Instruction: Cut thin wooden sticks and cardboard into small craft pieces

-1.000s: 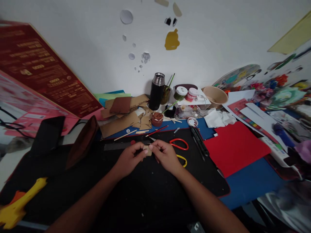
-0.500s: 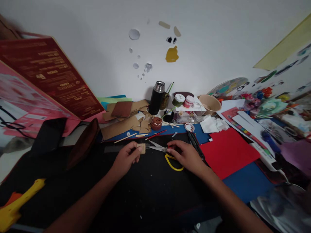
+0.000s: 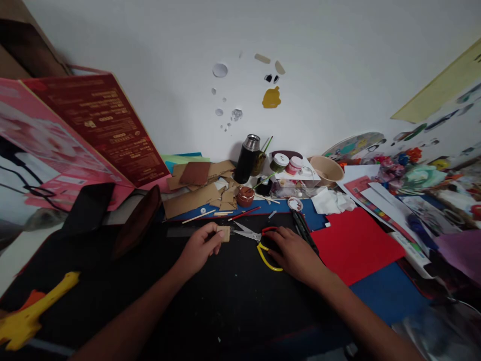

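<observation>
Between its thumb and fingers my left hand (image 3: 203, 245) pinches a small tan cardboard piece (image 3: 225, 233). The scissors (image 3: 251, 234), with one red and one yellow handle loop, lie with blades apart, their tips pointing left near the cardboard piece. My right hand (image 3: 293, 250) rests on the scissors, fingers curled around the red loop; the yellow loop hangs below. A clear ruler-like strip (image 3: 182, 232) lies left of my left hand on the black mat (image 3: 233, 301).
Behind the hands stand a black thermos (image 3: 247, 159), a brown paint jar (image 3: 245, 196) and cardboard scraps (image 3: 191, 199). Red sheet (image 3: 358, 245) lies right, beside a black cutter (image 3: 301, 230). A yellow object (image 3: 41, 311) is at lower left.
The view has shifted, so the scene sits slightly lower and farther right. The fingers of my right hand have moved over the red loop, and the scissor tips are a little farther from my left hand.
</observation>
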The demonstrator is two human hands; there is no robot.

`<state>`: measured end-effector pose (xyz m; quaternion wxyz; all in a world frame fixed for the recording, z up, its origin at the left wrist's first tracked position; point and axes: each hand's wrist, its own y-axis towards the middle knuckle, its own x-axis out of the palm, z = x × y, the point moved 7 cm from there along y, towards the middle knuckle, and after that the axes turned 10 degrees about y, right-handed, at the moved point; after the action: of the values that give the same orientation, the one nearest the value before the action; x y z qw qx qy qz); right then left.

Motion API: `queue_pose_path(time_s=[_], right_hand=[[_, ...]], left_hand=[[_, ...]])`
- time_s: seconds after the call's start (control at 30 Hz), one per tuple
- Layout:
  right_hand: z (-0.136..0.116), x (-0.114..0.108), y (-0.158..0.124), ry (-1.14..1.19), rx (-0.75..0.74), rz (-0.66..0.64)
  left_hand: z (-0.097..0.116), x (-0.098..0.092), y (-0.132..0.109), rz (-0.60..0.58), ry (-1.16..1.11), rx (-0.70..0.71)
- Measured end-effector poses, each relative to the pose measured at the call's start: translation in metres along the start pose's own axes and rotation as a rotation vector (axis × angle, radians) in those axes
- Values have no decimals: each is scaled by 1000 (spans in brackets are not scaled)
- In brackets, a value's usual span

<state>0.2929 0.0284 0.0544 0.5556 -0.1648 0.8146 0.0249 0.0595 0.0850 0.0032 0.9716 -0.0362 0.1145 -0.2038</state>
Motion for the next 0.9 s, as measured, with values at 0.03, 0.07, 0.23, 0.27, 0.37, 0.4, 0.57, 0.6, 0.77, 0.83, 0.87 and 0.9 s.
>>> queue_pose_path(time_s=[0.03, 0.07, 0.23, 0.27, 0.37, 0.4, 0.57, 0.6, 0.77, 0.83, 0.87, 0.9], right_hand=[[-1, 0, 0, -13, -5, 4], [-2, 1, 0, -23, -8, 6], [-7, 2, 0, -38, 2, -31], [-8, 3, 0, -40, 7, -45], [-10, 3, -2, -51, 29, -85], [-11, 2, -3, -51, 35, -90], [-9, -3, -10, 51, 59, -52], [-8, -4, -12, 86, 65, -39], [1, 0, -19, 255, 120, 23], [3, 5, -21, 337, 146, 31], [4, 8, -22, 380, 157, 33], [4, 10, -22, 425, 166, 37]], left_hand=[[0, 0, 0, -2, 6, -1], [-1, 0, 0, -3, 11, -1], [-2, 1, 0, -7, 21, 14], [-3, 1, 0, -12, 19, 15], [-4, 1, 1, -16, 7, 7], [-5, 1, 1, -16, 0, 4], [-7, 1, 1, -23, -34, -6], [-8, 1, 2, -22, -39, -8], [-3, -2, 4, -11, -168, -21], [11, -4, 0, 1, -315, -35], [23, -3, -4, -7, -404, -41], [37, 0, -9, -22, -502, -54]])
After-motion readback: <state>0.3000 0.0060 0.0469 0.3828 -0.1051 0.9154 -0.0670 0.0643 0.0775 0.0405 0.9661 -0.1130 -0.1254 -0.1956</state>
